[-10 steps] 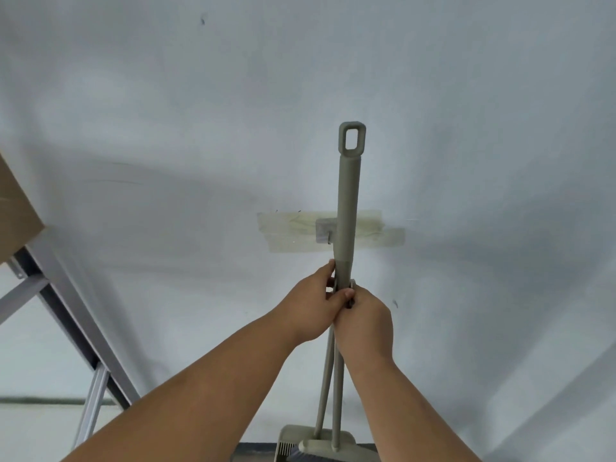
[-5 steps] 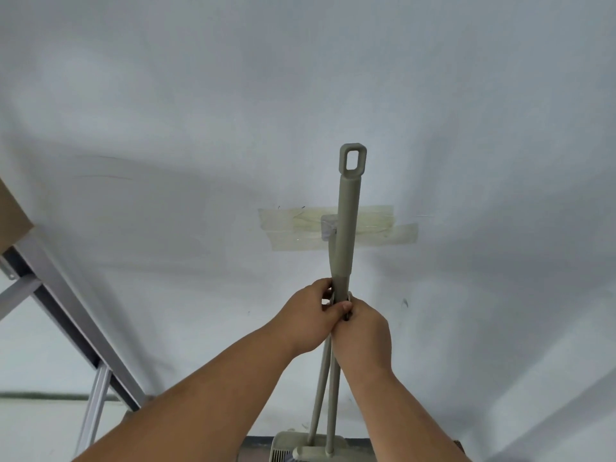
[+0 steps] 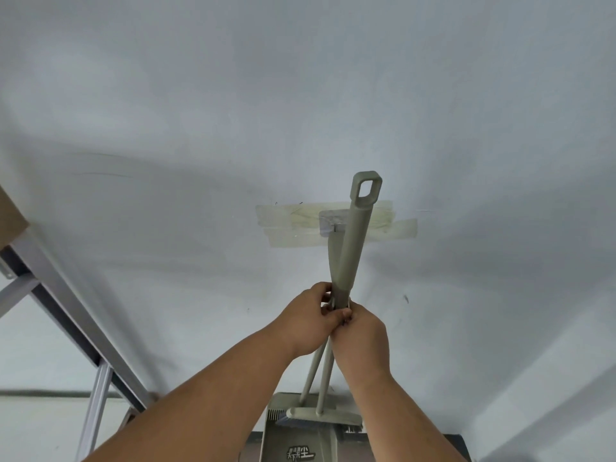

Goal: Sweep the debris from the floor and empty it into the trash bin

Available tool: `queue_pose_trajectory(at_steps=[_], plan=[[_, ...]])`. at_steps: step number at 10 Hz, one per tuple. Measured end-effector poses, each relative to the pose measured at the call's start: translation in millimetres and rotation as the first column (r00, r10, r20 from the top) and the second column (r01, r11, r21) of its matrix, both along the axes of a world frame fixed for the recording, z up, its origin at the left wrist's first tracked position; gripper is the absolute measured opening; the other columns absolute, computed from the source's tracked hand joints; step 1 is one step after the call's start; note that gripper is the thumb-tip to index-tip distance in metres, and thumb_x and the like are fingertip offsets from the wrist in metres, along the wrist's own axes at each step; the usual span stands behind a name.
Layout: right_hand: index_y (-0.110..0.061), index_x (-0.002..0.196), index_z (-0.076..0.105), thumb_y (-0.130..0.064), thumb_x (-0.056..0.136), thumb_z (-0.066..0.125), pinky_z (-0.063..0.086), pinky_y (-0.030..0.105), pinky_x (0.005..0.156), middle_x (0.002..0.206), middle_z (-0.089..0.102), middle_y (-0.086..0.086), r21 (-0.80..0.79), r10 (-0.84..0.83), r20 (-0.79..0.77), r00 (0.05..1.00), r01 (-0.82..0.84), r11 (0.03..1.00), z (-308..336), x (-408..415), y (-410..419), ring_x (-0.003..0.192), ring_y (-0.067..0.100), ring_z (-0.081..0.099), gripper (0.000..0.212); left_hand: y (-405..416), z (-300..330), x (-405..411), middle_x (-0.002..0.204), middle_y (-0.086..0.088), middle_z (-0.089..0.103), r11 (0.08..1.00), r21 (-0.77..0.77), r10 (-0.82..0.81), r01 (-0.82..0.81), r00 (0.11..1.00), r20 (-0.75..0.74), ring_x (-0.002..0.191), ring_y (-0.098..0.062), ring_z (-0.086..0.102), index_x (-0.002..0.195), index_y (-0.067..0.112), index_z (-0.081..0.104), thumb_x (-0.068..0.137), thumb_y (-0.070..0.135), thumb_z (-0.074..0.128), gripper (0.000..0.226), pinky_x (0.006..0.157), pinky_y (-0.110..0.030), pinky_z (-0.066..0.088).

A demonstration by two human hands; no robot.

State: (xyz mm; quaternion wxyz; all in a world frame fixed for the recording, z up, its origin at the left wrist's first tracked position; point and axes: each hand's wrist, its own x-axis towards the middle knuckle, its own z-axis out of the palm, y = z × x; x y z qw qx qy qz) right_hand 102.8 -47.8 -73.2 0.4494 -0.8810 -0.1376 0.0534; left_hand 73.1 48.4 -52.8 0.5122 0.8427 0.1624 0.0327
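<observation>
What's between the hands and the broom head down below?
Head view: only the two thin shafts, broom's and dustpan's, run from the left hand and right hand to the broom head; otherwise bare wall.

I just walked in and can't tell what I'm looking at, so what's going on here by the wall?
A person stands facing a pale wall. Their left hand and right hand both grip the handles of a grey-green broom and its matching dustpan, which hangs below with the brush head against it. A taped hook sits on the wall behind the handles. No sweeping is under way.
</observation>
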Motion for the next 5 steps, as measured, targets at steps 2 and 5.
queue_pose_trajectory(at_steps=[2, 5], plan=[[-0.024, 0.099, 0.067, -0.018, 0.093, 0.046, 0.056, 0.034, 0.068, 0.072, 0.06, -0.008, -0.003, 0.025, -0.005, 1.0, -0.025, 1.0, 3, 1, -2, 0.076, 0.021, 0.064, 0.023, 0, -3, -1, 0.127, 0.007, 0.053, 1.0, -0.03, 0.001, -0.001, 1.0, 0.004, 0.108, -0.008, 0.057, 0.134, 0.023, 0.043, 0.09, 0.029, 0.059, 0.048, 0.09, -0.019, 0.043], [-0.025, 0.106, 0.063, -0.025, 0.09, 0.049, 0.053, 0.029, 0.07, 0.075, 0.058, -0.011, -0.164, 0.164, -0.027, 0.986, -0.166, 0.972, 14, 7, -9, 0.077, 0.017, 0.061, 0.022, 5, -3, -4, 0.14, 0.004, 0.046, 1.0, -0.016, -0.014, 0.013, 1.0, -0.026, 0.124, -0.01, 0.048, 0.143, 0.025, 0.034, 0.089, 0.038, 0.058, 0.061, 0.103, -0.028, 0.04]])
